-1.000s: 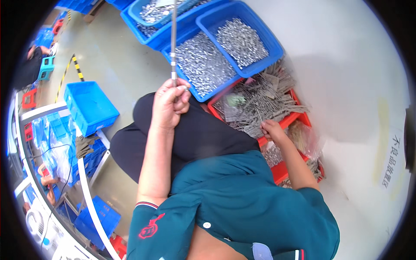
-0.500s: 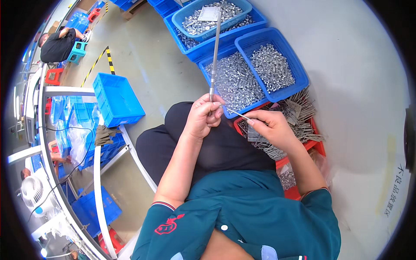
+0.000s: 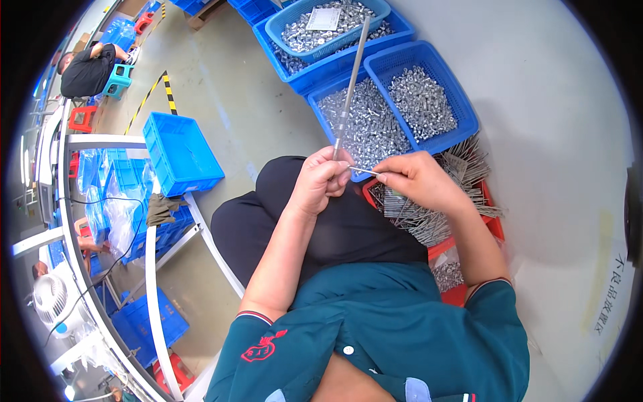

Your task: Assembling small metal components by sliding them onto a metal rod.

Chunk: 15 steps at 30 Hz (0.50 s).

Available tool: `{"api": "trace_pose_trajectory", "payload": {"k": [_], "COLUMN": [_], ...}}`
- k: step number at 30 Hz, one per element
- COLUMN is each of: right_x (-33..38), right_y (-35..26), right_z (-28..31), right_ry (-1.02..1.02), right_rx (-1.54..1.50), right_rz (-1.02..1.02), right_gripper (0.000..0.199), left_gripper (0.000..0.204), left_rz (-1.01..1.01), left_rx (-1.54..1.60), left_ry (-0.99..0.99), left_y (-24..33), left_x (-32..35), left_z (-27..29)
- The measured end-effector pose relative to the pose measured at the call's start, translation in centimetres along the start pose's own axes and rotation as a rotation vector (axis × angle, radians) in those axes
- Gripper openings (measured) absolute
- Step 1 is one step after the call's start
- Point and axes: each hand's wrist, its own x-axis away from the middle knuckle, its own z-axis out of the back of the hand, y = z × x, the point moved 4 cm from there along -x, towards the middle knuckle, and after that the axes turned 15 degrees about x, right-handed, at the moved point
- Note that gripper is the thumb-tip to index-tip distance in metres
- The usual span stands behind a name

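Left hand point(image 3: 321, 179) and right hand point(image 3: 420, 179) are held close together above a pair of black-trousered legs point(image 3: 362, 228). Beyond them, a rectangular blue plastic bin point(image 3: 328, 88) is filled with small silver metal pieces, and its right side is overlapped by a blue plastic basket point(image 3: 471, 124), loaded likewise. Partly covered in view by the right hand, a red plastic bin point(image 3: 495, 228) is heaped with slender grey metal rods point(image 3: 429, 224). By the left hand, its fingers curled, a long silver metal tube point(image 3: 348, 100) is gripped upright, leaning rightward. By the right, a thin metal pin point(image 3: 364, 172) is pinched, its other end at the left fingertips; whether these touch it cannot be told.
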Motion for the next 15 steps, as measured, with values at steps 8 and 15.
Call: {"api": "trace_pose_trajectory", "payload": {"k": [8, 15], "right_x": [-1.7, -2.1], "right_y": [0.9, 2.4], "right_z": [0.3, 0.2], "right_ry": [-0.104, -0.190], "right_rx": [-0.094, -0.246], "right_rz": [0.024, -0.011], "right_gripper": [0.018, 0.019], "left_gripper": [0.008, 0.008], "left_rz": [-0.050, -0.046], "left_rx": [0.011, -0.044], "left_ry": [0.025, 0.041], "left_y": [-0.1, -0.4], "left_x": [-0.1, -0.3], "left_z": [0.3, 0.1]}}
